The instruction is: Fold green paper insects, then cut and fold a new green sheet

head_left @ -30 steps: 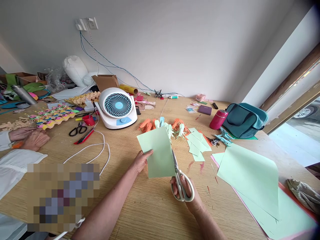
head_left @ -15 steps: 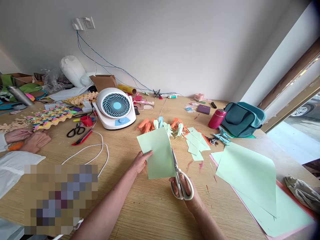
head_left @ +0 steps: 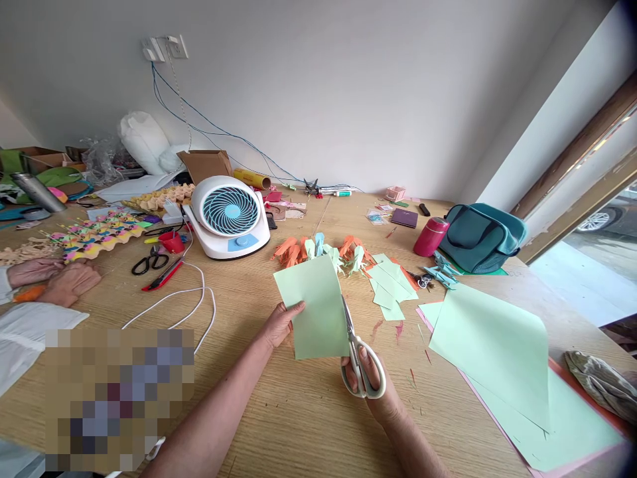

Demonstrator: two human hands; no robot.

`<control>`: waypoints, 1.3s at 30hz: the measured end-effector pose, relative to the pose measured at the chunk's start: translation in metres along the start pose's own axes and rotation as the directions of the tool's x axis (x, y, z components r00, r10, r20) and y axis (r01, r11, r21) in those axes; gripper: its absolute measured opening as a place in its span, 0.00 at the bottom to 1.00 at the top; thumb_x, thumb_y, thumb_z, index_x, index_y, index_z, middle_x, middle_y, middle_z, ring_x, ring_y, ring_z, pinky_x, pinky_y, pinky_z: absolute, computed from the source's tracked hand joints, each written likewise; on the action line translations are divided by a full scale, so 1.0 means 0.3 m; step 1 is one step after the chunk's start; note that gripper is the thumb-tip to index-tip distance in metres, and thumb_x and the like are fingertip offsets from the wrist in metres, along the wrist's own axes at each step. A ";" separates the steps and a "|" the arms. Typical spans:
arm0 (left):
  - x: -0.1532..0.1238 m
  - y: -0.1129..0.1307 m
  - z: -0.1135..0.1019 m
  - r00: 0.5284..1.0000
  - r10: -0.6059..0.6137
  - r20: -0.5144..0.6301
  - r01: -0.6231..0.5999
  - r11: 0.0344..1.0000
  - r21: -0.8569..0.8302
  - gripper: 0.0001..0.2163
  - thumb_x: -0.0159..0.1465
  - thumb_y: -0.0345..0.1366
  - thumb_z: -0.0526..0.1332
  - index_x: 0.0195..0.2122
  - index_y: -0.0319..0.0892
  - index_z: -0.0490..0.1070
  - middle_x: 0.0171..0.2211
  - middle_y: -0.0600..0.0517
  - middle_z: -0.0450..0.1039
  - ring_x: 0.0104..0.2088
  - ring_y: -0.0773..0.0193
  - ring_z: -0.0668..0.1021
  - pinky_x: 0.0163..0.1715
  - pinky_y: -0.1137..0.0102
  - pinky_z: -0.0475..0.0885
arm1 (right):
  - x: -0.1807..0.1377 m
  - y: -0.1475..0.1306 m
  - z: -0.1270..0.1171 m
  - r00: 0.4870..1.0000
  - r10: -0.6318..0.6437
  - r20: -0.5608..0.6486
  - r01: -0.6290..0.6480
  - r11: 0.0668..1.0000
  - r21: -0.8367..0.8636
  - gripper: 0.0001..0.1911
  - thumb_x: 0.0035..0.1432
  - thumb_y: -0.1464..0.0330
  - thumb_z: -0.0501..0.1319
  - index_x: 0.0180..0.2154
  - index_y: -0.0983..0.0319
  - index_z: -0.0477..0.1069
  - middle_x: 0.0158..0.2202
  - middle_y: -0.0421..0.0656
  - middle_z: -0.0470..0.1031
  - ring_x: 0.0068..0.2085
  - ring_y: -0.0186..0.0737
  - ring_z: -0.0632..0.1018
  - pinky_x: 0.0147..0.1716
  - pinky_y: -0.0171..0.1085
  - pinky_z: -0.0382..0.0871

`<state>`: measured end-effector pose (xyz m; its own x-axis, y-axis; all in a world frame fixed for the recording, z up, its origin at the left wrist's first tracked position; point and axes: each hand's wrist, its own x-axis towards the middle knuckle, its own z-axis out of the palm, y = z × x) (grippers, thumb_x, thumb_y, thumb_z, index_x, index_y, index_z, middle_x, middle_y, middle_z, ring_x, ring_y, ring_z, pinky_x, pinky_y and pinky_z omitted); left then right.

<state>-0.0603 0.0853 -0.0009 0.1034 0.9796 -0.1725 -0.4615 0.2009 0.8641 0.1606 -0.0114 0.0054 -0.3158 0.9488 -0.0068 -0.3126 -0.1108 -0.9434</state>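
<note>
A pale green sheet of paper [head_left: 318, 315] is pinched at its left edge by my left hand [head_left: 279, 325], thumb on top. White-handled scissors [head_left: 363, 368] sit in my right hand [head_left: 381, 392], with fingers through the loops. Their blades run along the sheet's right edge and look nearly closed. Beyond the sheet stand folded orange paper pieces [head_left: 289, 251] and folded green ones [head_left: 356, 259]. Several small cut green papers [head_left: 391, 282] lie in an overlapping pile to the right of them.
Large green sheets [head_left: 492, 352] lie at the right, by a pink bottle [head_left: 431, 237] and a teal bag [head_left: 482, 239]. A white fan [head_left: 231, 216], black scissors [head_left: 150, 260] and a red cutter [head_left: 163, 273] with a white cable are at left. Another person's hands [head_left: 64, 279] rest farther left.
The sheet's upper edge has dipped slightly toward me. Both hands stay almost in place, and the scissors remain at the right edge.
</note>
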 end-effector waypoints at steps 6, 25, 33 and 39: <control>0.001 -0.006 -0.008 1.000 0.001 0.012 -0.001 1.000 0.007 0.22 0.50 0.42 0.74 0.44 0.38 0.77 0.45 0.43 0.80 0.47 0.50 0.80 0.47 0.62 0.72 | 0.004 0.002 -0.003 1.000 -0.008 0.013 0.008 1.000 -0.005 0.26 0.64 0.47 0.51 0.34 0.60 0.73 0.15 0.38 0.62 0.17 0.33 0.59 0.18 0.36 0.49; 0.010 -0.011 -0.020 1.000 0.004 0.008 -0.005 1.000 0.020 0.24 0.49 0.42 0.74 0.45 0.38 0.77 0.46 0.42 0.79 0.48 0.49 0.79 0.49 0.61 0.71 | 0.008 -0.011 0.005 1.000 0.005 -0.008 -0.005 1.000 -0.018 0.27 0.61 0.44 0.52 0.31 0.59 0.72 0.15 0.37 0.60 0.18 0.34 0.60 0.19 0.36 0.51; 0.014 -0.009 -0.031 1.000 -0.005 0.006 0.005 1.000 0.004 0.22 0.49 0.41 0.74 0.44 0.39 0.77 0.47 0.43 0.79 0.49 0.48 0.79 0.49 0.61 0.71 | 0.011 -0.007 0.006 1.000 -0.007 0.000 0.007 1.000 -0.010 0.27 0.62 0.45 0.52 0.32 0.60 0.73 0.15 0.38 0.62 0.18 0.33 0.60 0.19 0.36 0.52; 0.006 0.009 -0.020 1.000 -0.029 0.000 0.029 1.000 0.003 0.23 0.47 0.40 0.75 0.44 0.39 0.77 0.47 0.43 0.79 0.51 0.47 0.78 0.51 0.59 0.70 | 0.010 -0.004 0.011 0.999 -0.027 -0.021 0.027 1.000 -0.002 0.27 0.61 0.44 0.52 0.31 0.59 0.73 0.14 0.37 0.61 0.16 0.33 0.59 0.17 0.36 0.51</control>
<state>-0.0667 0.0877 -0.0019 0.1166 0.9734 -0.1973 -0.4559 0.2289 0.8601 0.1569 -0.0095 0.0075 -0.2883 0.9575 0.0112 -0.3187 -0.0849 -0.9440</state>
